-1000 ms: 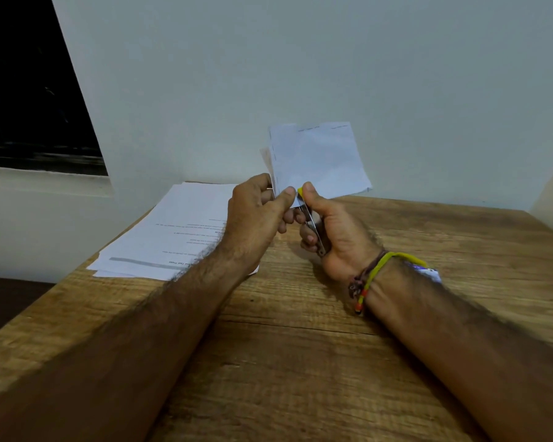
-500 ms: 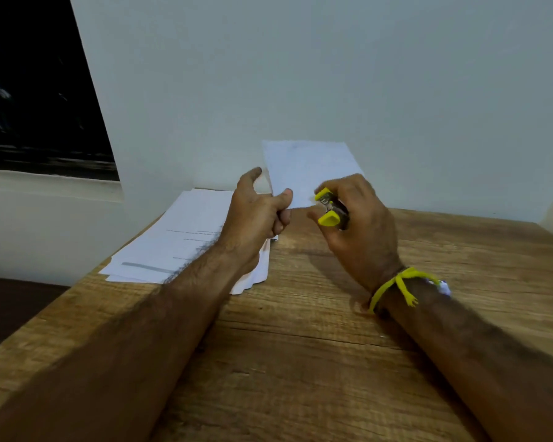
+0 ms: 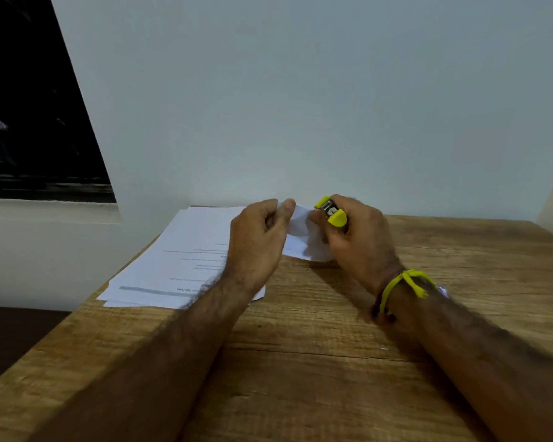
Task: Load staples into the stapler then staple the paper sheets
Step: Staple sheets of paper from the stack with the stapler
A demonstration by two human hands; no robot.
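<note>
**Both hands working a small sheet and a yellow stapler**

The left hand (image 3: 257, 240) is pinching a small white sheet (image 3: 300, 236) between thumb and curled fingers, gripping it at its upper left corner. The sheet is bending and crumpling between the two hands, its lower edge hanging just above the tabletop (image 3: 316, 362), near the far edge by the wall (image 3: 300, 106).

The right hand (image 3: 358, 240) is curling round a yellow stapler (image 3: 331, 212), holding it with the yellow end and the metal part pointing up and toward the sheet. The stapler's front is sitting just beside the sheet's upper right edge; whether the paper is lying inside the stapler's mouth cannot be told, since the fingers are covering that part.

A stack of printed papers (image 3: 179, 263) is lying flat on the left side of the tabletop, partly under the left forearm and reaching the tabletop's left edge. A yellow band (image 3: 403, 282) is sitting round the right wrist. A dark window (image 3: 29, 106) is showing at the upper left.
</note>
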